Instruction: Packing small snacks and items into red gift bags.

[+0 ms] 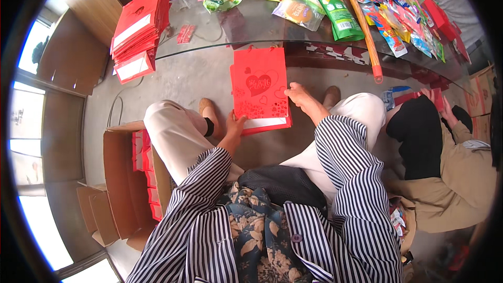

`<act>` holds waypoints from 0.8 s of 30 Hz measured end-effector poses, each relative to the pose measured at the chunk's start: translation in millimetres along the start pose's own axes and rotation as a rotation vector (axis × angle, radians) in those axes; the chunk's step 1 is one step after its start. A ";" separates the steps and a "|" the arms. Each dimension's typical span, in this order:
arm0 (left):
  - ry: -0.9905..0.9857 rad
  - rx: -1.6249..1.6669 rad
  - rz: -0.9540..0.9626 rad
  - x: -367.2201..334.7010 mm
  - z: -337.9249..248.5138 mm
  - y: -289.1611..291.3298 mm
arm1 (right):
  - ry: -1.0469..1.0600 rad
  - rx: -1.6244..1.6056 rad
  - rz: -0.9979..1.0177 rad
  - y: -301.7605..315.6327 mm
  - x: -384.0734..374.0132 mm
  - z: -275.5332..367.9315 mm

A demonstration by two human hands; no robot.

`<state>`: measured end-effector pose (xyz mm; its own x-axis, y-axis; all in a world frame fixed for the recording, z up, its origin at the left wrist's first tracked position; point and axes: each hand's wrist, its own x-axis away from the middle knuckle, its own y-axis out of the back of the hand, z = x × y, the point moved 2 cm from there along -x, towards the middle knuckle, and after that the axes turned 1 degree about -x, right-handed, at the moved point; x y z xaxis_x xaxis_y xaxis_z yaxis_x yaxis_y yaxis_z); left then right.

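A flat red paper gift bag (259, 84) with a dark red heart print hangs upright in front of me, between my knees and the glass table's edge. Red handle loops show along its top, and a white strip crosses the folded bottom. More red edges peek out behind it, so it may be more than one bag. My left hand (233, 128) pinches the lower left corner, thumb in front. At the right edge, my right hand (304, 97) grips the bag with its thumb and fingers; some fingers are hidden behind it.
A glass table (209, 36) carries a stack of red bags (139, 26), snack packets (335, 13) and an orange stick (361, 21) jutting over its edge. An open carton (118, 173) of red items stands to my left. At right, a co-worker's hands (445, 107) hold something red.
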<state>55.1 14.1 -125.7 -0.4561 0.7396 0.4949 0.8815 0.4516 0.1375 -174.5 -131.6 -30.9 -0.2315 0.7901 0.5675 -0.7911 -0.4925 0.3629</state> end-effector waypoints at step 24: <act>-0.537 -0.392 -0.091 47.1 -97.4 7.8 | 0.253 -0.203 -0.301 16.3 -8.1 4.6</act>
<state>52.3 3.9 -17.7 -0.4388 0.8984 -0.0154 0.7694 0.3846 0.5100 -182.9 -147.7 -26.2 -0.0850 0.9644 0.2503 -0.9337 -0.1648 0.3179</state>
